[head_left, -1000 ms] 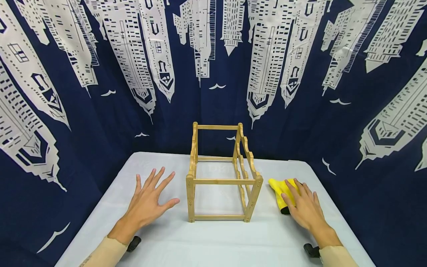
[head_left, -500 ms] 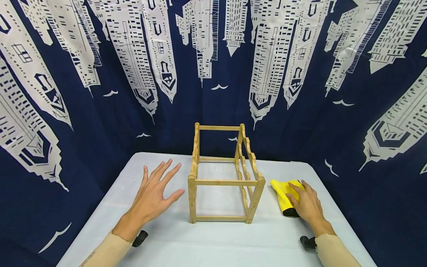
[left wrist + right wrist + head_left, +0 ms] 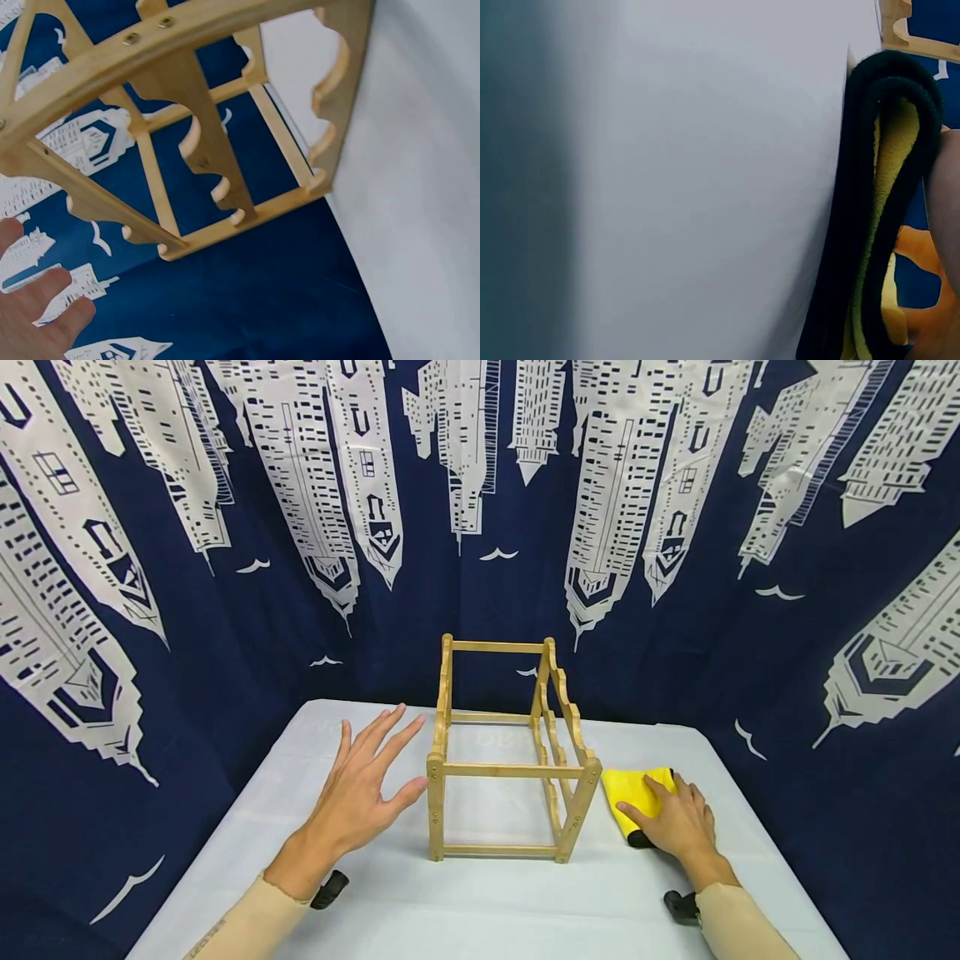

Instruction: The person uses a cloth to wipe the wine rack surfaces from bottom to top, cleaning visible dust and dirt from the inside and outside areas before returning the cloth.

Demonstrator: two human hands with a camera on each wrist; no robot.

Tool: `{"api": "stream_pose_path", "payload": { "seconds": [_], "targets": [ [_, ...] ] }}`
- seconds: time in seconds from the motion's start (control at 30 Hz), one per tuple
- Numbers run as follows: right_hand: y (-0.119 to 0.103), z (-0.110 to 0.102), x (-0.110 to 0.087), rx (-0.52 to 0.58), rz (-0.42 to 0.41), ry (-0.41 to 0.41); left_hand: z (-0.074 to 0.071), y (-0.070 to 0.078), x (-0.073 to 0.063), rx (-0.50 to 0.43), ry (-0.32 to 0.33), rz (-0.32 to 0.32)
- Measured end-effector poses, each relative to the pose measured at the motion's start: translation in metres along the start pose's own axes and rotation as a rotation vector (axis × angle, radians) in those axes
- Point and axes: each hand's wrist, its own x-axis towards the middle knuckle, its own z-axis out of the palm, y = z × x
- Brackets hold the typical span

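Note:
A wooden rack [image 3: 510, 771] with scalloped side rails stands upright on the white table. My left hand [image 3: 360, 793] is held beside its left side, fingers spread, with the thumb tip right at the front left post. In the left wrist view the fingers [image 3: 52, 289] hold nothing, and the scalloped rails [image 3: 90, 73] show close by. To the right of the rack lies a folded yellow cloth [image 3: 626, 789] with black edging. My right hand [image 3: 678, 827] rests on it, fingers and thumb slightly bent over the top. The right wrist view shows the cloth's layered black edge [image 3: 844, 225].
The white table [image 3: 465, 910] ends in a back edge just behind the rack. A navy curtain [image 3: 495, 602] printed with white buildings hangs around the table. A black wrist strap piece [image 3: 330, 889] sits under the left wrist, another [image 3: 681, 907] by the right.
My left hand has moved forward and right, up to the rack. The right hand has shifted slightly left over the cloth, which now lies flatter and squarer. The rack stays in place.

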Motion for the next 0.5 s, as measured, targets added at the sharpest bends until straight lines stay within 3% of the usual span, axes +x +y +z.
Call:
{"api": "stream_pose_path", "payload": {
  "seconds": [0.33, 0.5],
  "targets": [
    [-0.010, -0.003, 0.001, -0.021, 0.102, -0.147, 0.002, 0.017, 0.013, -0.048, 0.024, 0.055],
    [-0.013, 0.002, 0.003, -0.021, 0.103, -0.140, 0.005, 0.023, 0.018, -0.071, 0.024, 0.075]
  ]
}}
